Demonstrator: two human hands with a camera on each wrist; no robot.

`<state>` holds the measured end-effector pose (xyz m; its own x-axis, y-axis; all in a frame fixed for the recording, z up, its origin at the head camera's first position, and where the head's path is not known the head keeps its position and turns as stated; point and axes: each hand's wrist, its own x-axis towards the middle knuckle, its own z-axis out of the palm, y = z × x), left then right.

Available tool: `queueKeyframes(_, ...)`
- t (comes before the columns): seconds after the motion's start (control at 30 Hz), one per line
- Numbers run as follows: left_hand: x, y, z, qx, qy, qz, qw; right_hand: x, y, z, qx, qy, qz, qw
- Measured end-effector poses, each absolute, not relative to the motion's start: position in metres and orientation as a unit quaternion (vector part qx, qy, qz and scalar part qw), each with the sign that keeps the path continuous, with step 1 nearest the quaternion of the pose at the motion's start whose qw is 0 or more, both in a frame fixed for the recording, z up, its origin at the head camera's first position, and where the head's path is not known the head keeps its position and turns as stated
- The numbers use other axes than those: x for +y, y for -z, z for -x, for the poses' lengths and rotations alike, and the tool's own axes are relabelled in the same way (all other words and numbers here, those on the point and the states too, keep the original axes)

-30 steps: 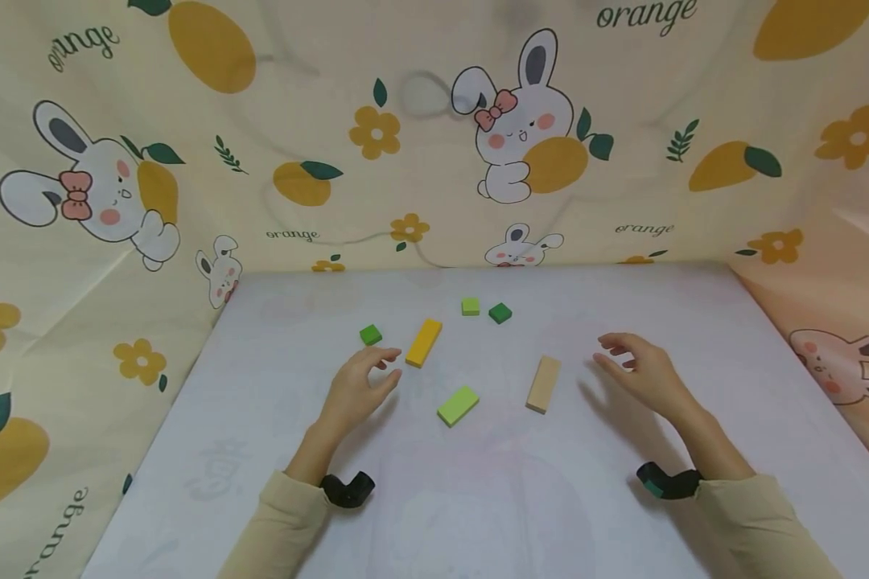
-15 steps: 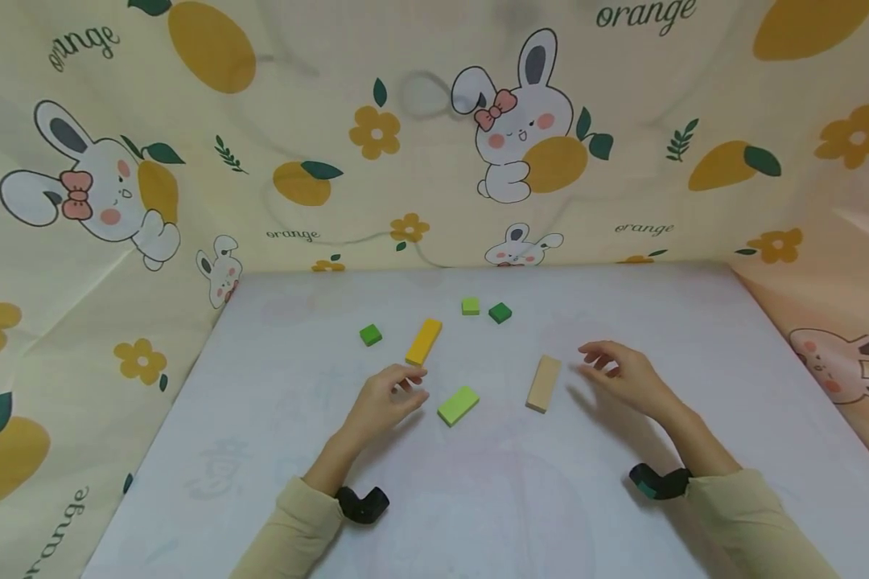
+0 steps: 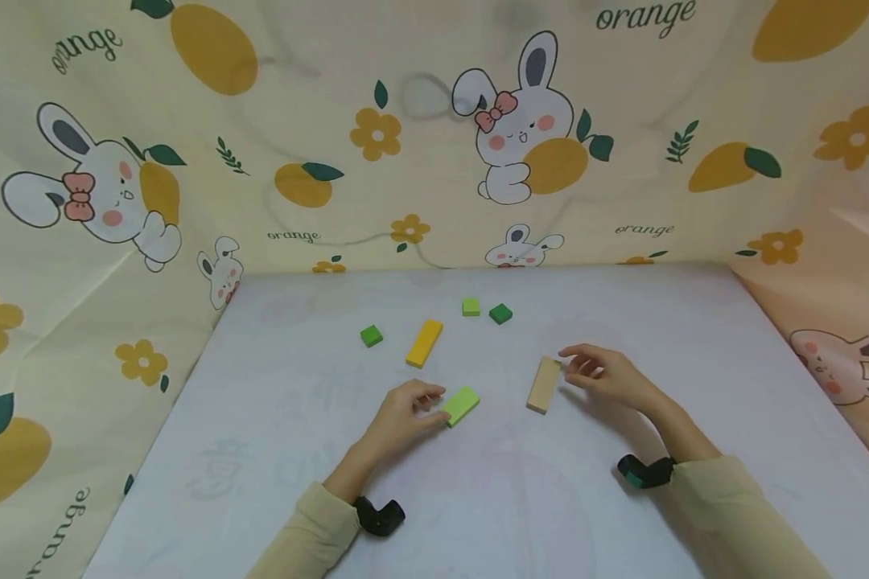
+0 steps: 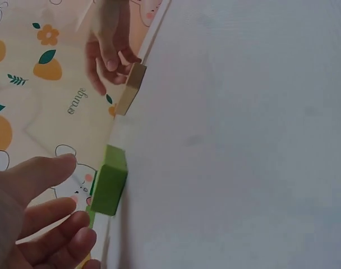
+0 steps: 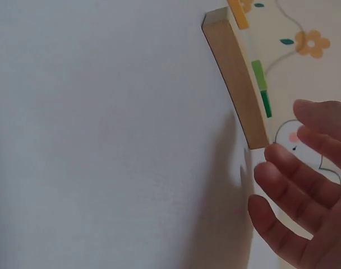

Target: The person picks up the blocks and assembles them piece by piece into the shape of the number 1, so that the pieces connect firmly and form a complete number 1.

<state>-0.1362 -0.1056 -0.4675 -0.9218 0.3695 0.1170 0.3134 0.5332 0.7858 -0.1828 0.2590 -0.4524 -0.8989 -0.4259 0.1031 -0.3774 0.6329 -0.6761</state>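
Observation:
A light green block (image 3: 463,406) lies flat on the white table; the left hand (image 3: 402,416) is at its left end, fingers relaxed and thumb near its edge. In the left wrist view the same green block (image 4: 110,180) stands just beyond the thumb and fingers, with a gap visible. The right hand (image 3: 612,375) hovers at the right of a plain wooden block (image 3: 543,385), its fingers loosely bent beside the far end. In the right wrist view the wooden block (image 5: 236,78) is not gripped, and the fingers of the right hand (image 5: 305,185) are spread near its end.
Behind the two blocks lie a yellow block (image 3: 424,343), a small green block (image 3: 372,336), a small light green block (image 3: 471,307) and a dark green block (image 3: 500,314). A printed cloth (image 3: 434,161) rises at the table's back and sides.
The left hand has moved right and toward the person, from near the yellow block to the light green one. The right hand has moved left to the wooden block. The blocks have stayed in place.

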Motion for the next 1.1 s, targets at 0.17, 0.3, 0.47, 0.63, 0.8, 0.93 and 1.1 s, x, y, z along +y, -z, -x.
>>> queueKeyframes(0.17, -0.099, 0.472, 0.136, 0.879, -0.438, -0.182, 0.045, 0.255, 0.453, 0.191, 0.895, 0.366, 0.253, 0.039)
queueKeyframes(0.3, -0.096, 0.474, 0.135, 0.885, -0.430, -0.173, 0.042, 0.252, 0.452, 0.198, 0.898, 0.360, 0.246, 0.064)
queueKeyframes(0.47, -0.094, 0.475, 0.134, 0.889, -0.424, -0.167, 0.041, 0.251, 0.450, 0.205, 0.894, 0.356, 0.252, 0.101)
queueKeyframes(0.63, -0.094, 0.476, 0.134, 0.892, -0.417, -0.169, 0.037, 0.252, 0.449, 0.210, 0.886, 0.360, 0.262, 0.127)
queueKeyframes(0.8, -0.094, 0.477, 0.134, 0.894, -0.414, -0.168, 0.035, 0.253, 0.450, 0.217, 0.881, 0.360, 0.266, 0.156)
queueKeyframes(0.93, -0.093, 0.477, 0.134, 0.895, -0.414, -0.163, 0.036, 0.254, 0.450, 0.223, 0.878, 0.354, 0.264, 0.182)
queueKeyframes(1.1, -0.092, 0.476, 0.135, 0.898, -0.409, -0.156, 0.047, 0.252, 0.448, 0.227, 0.876, 0.351, 0.260, 0.204)
